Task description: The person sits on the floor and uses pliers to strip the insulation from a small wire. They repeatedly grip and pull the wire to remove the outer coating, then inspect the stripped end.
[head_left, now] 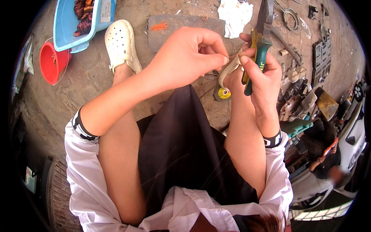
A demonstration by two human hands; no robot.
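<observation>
My left hand (pixel 187 58) is closed in a pinch on one end of a thin copper-coloured wire (pixel 235 55). The wire runs a short way across to my right hand (pixel 266 77), whose thumb and fingertip pinch it too. Pliers (pixel 264 40) with green and yellow handles lie in that same right hand, jaws pointing up and away from me. Beyond the left hand, a flat dark grey plate (pixel 185 24) on the ground carries a small bunch of orange wire pieces (pixel 159 26). Both hands are above my knees, over a dark cloth (pixel 177 135) on my lap.
At the far left stand a blue basin (pixel 62 40) with dark reddish wire coils (pixel 84 17) and a red bucket (pixel 47 63). White cloth (pixel 235 19), a yellow-labelled reel (pixel 223 94) and scattered tools lie ahead and right. Another person (pixel 324 145) is by a white car (pixel 349 143).
</observation>
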